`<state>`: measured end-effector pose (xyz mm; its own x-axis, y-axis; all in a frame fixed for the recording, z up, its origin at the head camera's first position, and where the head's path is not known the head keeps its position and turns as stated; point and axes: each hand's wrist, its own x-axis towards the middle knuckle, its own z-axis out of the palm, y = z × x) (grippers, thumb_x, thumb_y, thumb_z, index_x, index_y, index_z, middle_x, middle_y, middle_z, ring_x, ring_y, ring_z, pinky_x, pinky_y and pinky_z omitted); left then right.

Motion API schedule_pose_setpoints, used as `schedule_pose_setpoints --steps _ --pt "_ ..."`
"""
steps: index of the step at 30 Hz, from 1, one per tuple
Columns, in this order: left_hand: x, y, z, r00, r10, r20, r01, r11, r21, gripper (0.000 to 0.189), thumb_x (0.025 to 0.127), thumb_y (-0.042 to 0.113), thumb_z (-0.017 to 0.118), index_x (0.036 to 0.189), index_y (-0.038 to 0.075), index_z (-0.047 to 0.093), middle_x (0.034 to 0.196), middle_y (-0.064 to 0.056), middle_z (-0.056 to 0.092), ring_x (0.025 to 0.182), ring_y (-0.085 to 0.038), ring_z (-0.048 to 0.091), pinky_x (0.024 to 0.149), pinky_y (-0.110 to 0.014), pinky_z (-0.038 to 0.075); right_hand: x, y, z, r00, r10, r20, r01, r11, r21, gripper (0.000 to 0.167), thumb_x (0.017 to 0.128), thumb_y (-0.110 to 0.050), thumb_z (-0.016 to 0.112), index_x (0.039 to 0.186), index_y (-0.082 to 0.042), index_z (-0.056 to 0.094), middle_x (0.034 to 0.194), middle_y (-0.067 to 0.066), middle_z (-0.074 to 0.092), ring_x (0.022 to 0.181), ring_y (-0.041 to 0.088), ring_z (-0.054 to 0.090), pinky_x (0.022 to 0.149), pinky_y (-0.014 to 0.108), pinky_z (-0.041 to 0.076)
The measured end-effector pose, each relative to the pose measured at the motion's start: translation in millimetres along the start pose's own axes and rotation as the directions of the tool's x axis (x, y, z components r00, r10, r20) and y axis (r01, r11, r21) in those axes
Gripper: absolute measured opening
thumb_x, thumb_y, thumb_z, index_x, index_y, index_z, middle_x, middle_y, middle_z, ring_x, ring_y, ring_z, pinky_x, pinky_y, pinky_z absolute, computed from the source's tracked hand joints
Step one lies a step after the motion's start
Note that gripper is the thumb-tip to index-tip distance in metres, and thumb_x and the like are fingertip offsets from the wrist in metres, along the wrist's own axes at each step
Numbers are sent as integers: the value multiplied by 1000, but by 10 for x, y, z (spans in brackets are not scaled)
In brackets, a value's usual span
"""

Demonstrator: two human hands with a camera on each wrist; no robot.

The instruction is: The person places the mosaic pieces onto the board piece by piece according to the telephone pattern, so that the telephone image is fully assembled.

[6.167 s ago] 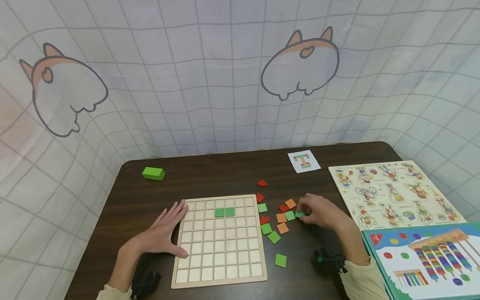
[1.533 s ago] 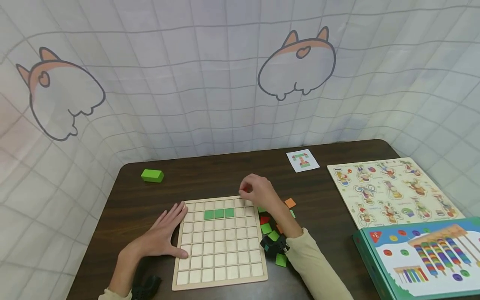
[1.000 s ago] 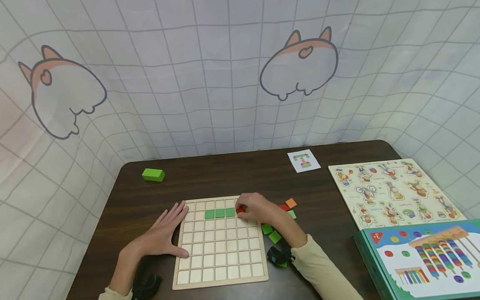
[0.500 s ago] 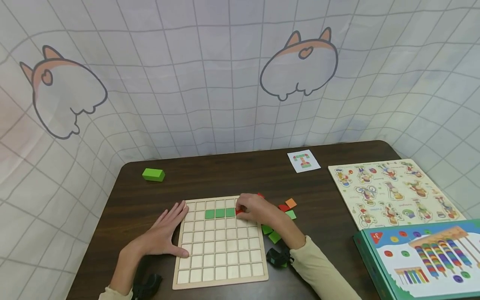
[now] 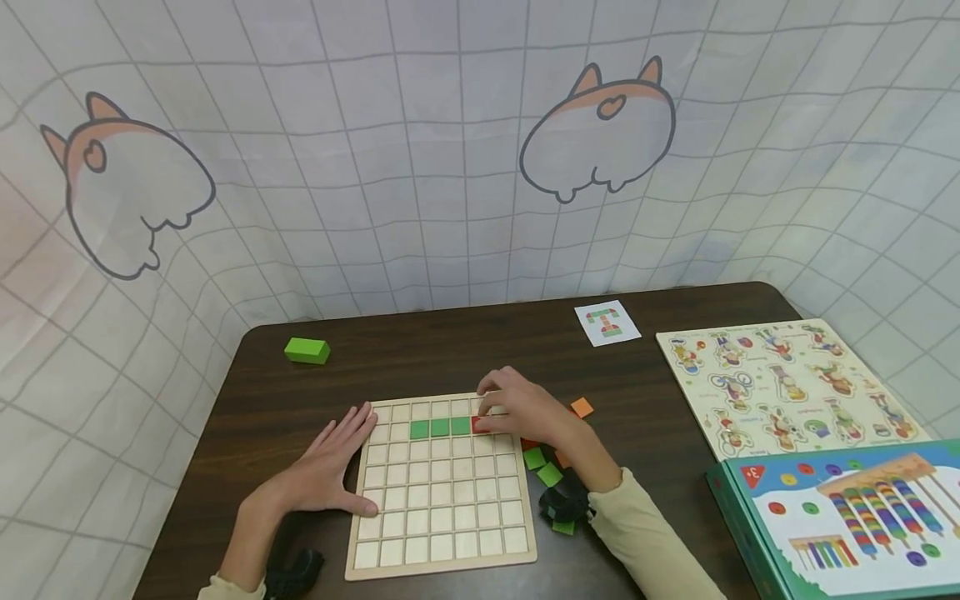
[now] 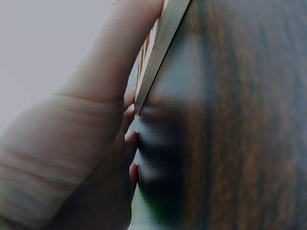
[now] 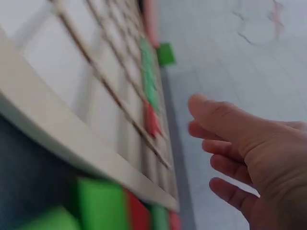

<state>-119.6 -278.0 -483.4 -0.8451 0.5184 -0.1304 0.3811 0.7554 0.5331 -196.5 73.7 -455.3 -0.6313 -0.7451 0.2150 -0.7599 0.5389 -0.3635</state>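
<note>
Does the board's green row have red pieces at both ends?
No, in the head view a red piece sits right of the green row, but the cell beyond its left end is bare.

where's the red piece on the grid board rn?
In the head view, the red piece is in the grid board's second row from the far edge, immediately right of three green tiles, partly behind the right hand.

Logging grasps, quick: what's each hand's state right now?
Left hand: open, thumb on the flat, pale wooden grid board.
Right hand: open, holding nothing, near the small, flat red tile.
</note>
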Motion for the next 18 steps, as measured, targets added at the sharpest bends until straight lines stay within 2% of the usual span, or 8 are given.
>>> schedule_pose_setpoints --steps 4,8,11,14,18 --pt "-2 1 2 1000 0 1 0 1000 -7 127 67 58 80 157 7 6 164 -19 -1 150 -46 2 112 -68 6 -93 185 -156 995 72 -70 -70 997 34 17 86 -23 74 96 -10 74 113 7 62 103 24 55 83 37 51" --pt "-4 -2 0 1000 2 -4 -2 1000 4 127 67 58 80 157 6 7 164 -20 0 149 -46 3 112 -68 7 -171 326 -261 982 185 -32 -183 982 54 23 89 -24 71 106 -9 72 117 8 61 110 27 55 92 42 50" --pt "-5 -6 2 1000 0 -5 0 1000 5 127 67 57 81 157 6 7 164 -20 0 149 -46 3 112 -68 7 -193 368 -263 969 248 -5 -247 967 68 27 89 -24 71 110 -8 70 117 10 61 111 28 56 93 44 50" --pt "-2 -7 4 1000 -1 -9 1 1000 5 127 67 57 81 157 6 7 164 -19 0 150 -46 3 112 -68 7 -188 375 -229 961 276 17 -276 960 54 27 89 -24 71 110 -8 70 115 9 61 107 27 58 90 43 52" --pt "5 -11 10 1000 0 -9 0 1000 11 127 67 58 80 157 7 6 164 -19 0 150 -46 3 112 -67 7 -170 377 -174 959 281 44 -282 959 36 19 89 -25 71 103 -11 72 111 7 61 101 24 59 84 39 52"
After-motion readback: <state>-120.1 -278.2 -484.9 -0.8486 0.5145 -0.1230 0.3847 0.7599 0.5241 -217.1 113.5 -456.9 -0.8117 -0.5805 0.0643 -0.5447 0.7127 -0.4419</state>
